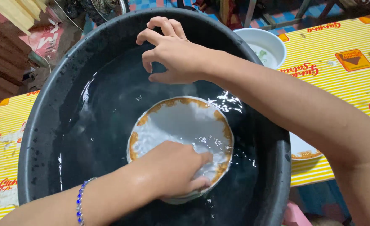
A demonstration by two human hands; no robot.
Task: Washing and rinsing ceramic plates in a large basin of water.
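A big black basin (46, 113) full of water fills the middle of the view. Under the water lies a white plate (180, 121) with a brown-gold rim. My left hand (178, 167) grips the plate's near edge, thumb under and fingers on top. A blue bead bracelet (81, 201) sits on that wrist. My right hand (172, 52) hovers above the water at the basin's far side, fingers spread and holding nothing.
The basin stands on a table with a yellow striped cloth (344, 79). A white bowl (270, 42) sits behind the basin at the right. Another brown-rimmed plate (304, 151) peeks out beside the basin. Wooden slats (9, 12) lie far left.
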